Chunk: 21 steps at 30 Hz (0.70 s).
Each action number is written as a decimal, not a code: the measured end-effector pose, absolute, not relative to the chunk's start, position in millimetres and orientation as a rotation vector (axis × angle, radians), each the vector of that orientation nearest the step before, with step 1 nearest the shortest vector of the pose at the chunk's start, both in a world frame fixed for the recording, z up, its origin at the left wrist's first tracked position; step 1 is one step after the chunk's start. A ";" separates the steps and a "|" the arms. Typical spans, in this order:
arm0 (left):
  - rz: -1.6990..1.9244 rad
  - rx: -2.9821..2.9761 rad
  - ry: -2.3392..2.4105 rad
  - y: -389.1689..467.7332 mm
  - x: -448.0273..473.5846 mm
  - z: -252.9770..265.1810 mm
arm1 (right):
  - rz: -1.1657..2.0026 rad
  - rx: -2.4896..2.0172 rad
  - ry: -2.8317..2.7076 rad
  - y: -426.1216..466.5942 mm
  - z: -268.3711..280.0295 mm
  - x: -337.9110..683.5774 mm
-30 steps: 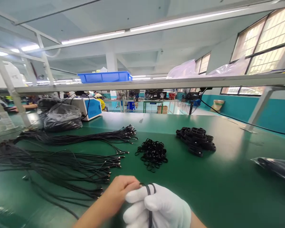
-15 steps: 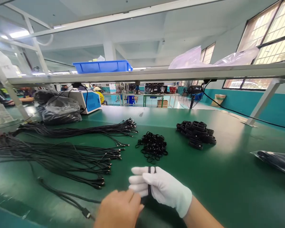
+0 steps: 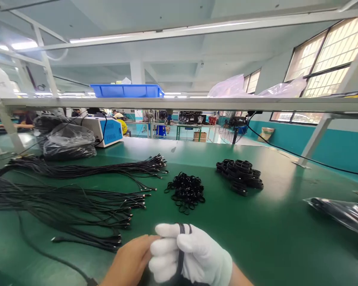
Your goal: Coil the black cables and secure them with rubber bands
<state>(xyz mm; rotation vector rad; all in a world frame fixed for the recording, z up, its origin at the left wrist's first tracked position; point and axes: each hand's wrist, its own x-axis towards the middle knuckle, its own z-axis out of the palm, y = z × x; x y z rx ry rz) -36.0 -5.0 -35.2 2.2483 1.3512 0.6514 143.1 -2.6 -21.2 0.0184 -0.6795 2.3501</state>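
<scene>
In the head view my right hand [image 3: 193, 254], in a white glove, is closed with its thumb pressed over a black cable [image 3: 181, 254] that loops round the fingers. My bare left hand [image 3: 129, 260] meets the glove's fingertips from the left; its own fingers are mostly hidden behind them. Beyond both hands lies a pile of small black bands [image 3: 186, 188]. Black cables with metal-tipped plugs lie to the left in an upper bundle [image 3: 107, 169] and a lower bundle [image 3: 101, 202]. A single cable [image 3: 59, 260] runs along the table at lower left.
Coiled black cables [image 3: 240, 174] are heaped on the green table [image 3: 274, 226] at right. A clear bag [image 3: 340, 214] lies at the far right. At back left are a plastic bag [image 3: 68, 141] and a blue-and-white machine [image 3: 107, 131]. A shelf [image 3: 185, 103] spans overhead, carrying a blue tray [image 3: 127, 91].
My right fingers have curled in over the cable, which now wraps them more thickly. My left hand has shifted left and partly behind the glove. The view has tilted up slightly.
</scene>
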 end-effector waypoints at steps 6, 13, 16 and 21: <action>0.407 2.891 1.588 -35.9 -29.1 -50.0 | 2.068 -0.207 -0.678 6.2 -14.2 147.2; 0.235 2.731 1.452 -30.9 -20.8 20.0 | 2.273 -0.445 -1.018 -7.2 -32.5 142.6; 0.316 2.463 1.298 -18.2 -36.0 36.5 | 2.535 -0.263 -1.080 -14.1 -46.6 138.2; 0.536 1.840 1.154 -8.8 -43.6 12.9 | 2.580 -0.186 -1.002 -18.7 -61.9 130.2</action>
